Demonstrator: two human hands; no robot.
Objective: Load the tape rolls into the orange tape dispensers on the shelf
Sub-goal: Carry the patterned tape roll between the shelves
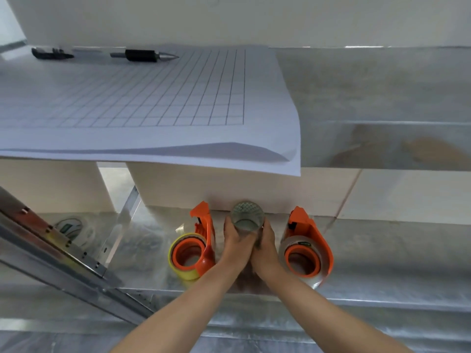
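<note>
Both my forearms reach in from below, coming together over the metal shelf (382, 263). My left hand (238, 247) and right hand (265, 247) sit side by side, fingers wrapped around a clear glass tumbler (247, 216) that's tipped away from me, its patterned base facing the white wall behind. So both hands are closed on that glass, thumbs inward, wrists nearly touching.

Just left of my left hand, the left orange dispenser (204, 240) lies on the shelf with a yellow tape roll (182, 263) seated on its orange hub, the cutter end pointing away from me. Just right of my right hand, the right orange dispenser (309, 240) carries a clear, greyish tape roll (305, 266) around its hub, same orientation. Both look loaded.

Further left on the shelf, behind a slanted metal rail (51, 248), there's another pale roll (72, 226), blurred.

Up above on the higher surface, a big sheet of grid paper (153, 98) hangs over the edge, and at its far side lies a black-and-silver pen (145, 56).
</note>
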